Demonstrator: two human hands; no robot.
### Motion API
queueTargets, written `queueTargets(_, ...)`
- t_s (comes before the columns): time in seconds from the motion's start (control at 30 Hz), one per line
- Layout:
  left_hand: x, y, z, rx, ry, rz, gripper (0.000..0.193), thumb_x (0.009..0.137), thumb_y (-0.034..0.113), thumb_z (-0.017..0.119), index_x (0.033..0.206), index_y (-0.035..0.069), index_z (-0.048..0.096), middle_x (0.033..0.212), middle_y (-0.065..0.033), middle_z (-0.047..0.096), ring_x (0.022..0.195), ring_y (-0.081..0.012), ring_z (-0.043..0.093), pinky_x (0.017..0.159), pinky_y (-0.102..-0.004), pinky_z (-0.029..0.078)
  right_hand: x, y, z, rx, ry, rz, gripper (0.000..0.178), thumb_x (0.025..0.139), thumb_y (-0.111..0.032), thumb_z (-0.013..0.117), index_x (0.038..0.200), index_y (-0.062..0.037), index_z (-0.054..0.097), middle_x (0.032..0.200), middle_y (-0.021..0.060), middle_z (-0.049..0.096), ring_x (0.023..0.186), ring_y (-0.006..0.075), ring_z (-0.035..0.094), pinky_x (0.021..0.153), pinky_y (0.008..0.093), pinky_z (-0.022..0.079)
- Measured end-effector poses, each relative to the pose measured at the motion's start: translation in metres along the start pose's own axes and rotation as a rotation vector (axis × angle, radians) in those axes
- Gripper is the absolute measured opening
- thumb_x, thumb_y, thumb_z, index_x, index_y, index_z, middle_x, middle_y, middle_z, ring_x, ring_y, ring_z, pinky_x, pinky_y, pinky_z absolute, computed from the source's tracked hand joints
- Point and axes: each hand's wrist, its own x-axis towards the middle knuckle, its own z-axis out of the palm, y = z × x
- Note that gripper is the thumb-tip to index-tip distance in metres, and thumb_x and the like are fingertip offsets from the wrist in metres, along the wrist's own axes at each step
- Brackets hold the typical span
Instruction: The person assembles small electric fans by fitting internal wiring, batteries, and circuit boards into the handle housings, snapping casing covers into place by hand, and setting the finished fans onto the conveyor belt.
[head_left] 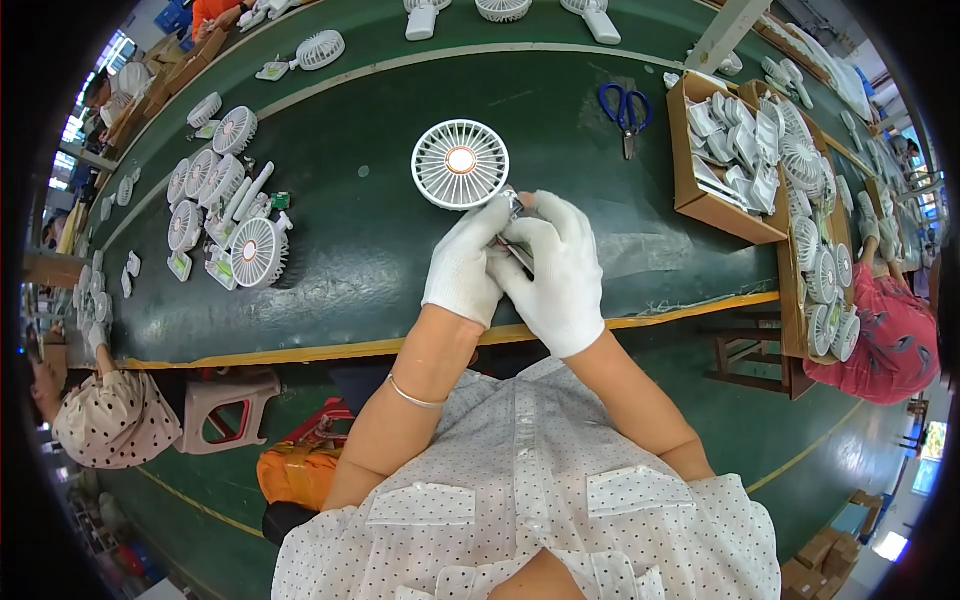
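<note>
Both my hands wear white knit gloves and meet close together just above the table's near edge. My left hand (pixel 466 258) is closed around the lower part of a white handheld fan (pixel 460 165), whose round grille with an orange-ringed hub faces up. My right hand (pixel 556 262) is closed at the fan's handle end, fingertips bent inward. Between the gloves a small shiny piece and a thin dark reddish strip show in part. Most of the handle is hidden by my fingers.
On the green table (pixel 350 255), several white fans (pixel 258 252) with exposed green boards lie left. Blue-handled scissors (pixel 627 115) lie right, beside a cardboard box (pixel 735 215) of white shells. Another box of fans (pixel 822 270) adjoins it. Co-workers sit on both sides; a stool (pixel 228 405) stands left.
</note>
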Motion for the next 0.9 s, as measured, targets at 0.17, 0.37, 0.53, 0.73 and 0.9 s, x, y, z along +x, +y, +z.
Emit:
queueTargets(0.17, 0.003, -0.004, -0.003, -0.060, 0.044, 0.039, 0.032, 0.100, 0.012, 0.058, 0.126, -0.007, 0.058, 0.115, -0.0117, 0.063, 0.103, -0.0177, 0.063, 0.091, -0.0309, 0.052, -0.002, 0.011, 0.014, 0.134, 0.073, 0.034, 0.015, 0.079, -0.006, 0.074, 0.092, -0.0050, 0.068, 0.125, 0.0161, 0.063, 0.112, 0.0336, 0.061, 0.097, 0.0403, 0.049)
queueTargets(0.37, -0.007, -0.002, 0.003, 0.076, -0.039, 0.020, 0.035, 0.104, 0.016, 0.054, 0.129, -0.009, 0.054, 0.116, -0.0137, 0.063, 0.103, -0.0195, 0.063, 0.091, -0.0345, 0.053, 0.000, 0.015, 0.001, 0.399, 0.001, 0.368, 0.012, 0.083, -0.005, 0.069, 0.095, -0.0010, 0.069, 0.126, 0.0146, 0.063, 0.110, 0.0239, 0.064, 0.091, 0.0319, 0.051)
queueTargets(0.53, -0.009, -0.003, -0.001, 0.155, -0.059, 0.019, 0.039, 0.105, 0.017, 0.054, 0.133, -0.008, 0.051, 0.122, -0.0140, 0.061, 0.108, -0.0205, 0.063, 0.096, -0.0362, 0.052, 0.008, 0.018, -0.004, 0.657, -0.084, 0.619, 0.019, 0.082, -0.001, 0.067, 0.101, -0.0003, 0.064, 0.123, 0.0109, 0.064, 0.101, 0.0153, 0.063, 0.085, 0.0274, 0.052)
queueTargets(0.73, -0.019, 0.002, -0.001, 0.349, -0.197, 0.070, 0.046, 0.097, 0.004, 0.054, 0.141, -0.008, 0.046, 0.130, -0.0123, 0.058, 0.114, -0.0174, 0.059, 0.099, -0.0297, 0.049, 0.013, 0.023, -0.001, 0.665, -0.131, 0.621, 0.019, 0.082, 0.002, 0.064, 0.100, 0.0008, 0.060, 0.111, 0.0093, 0.065, 0.091, 0.0115, 0.062, 0.080, 0.0248, 0.052)
queueTargets(0.9, -0.018, -0.005, 0.004, 0.679, -0.035, 0.107, 0.037, 0.094, 0.010, 0.060, 0.130, 0.000, 0.061, 0.084, 0.0020, 0.061, 0.057, -0.0015, 0.042, 0.049, -0.0200, 0.034, 0.014, 0.032, -0.018, 0.632, -0.208, 0.633, 0.019, 0.083, 0.000, 0.066, 0.101, 0.0040, 0.063, 0.112, 0.0114, 0.069, 0.097, 0.0115, 0.065, 0.084, 0.0258, 0.054)
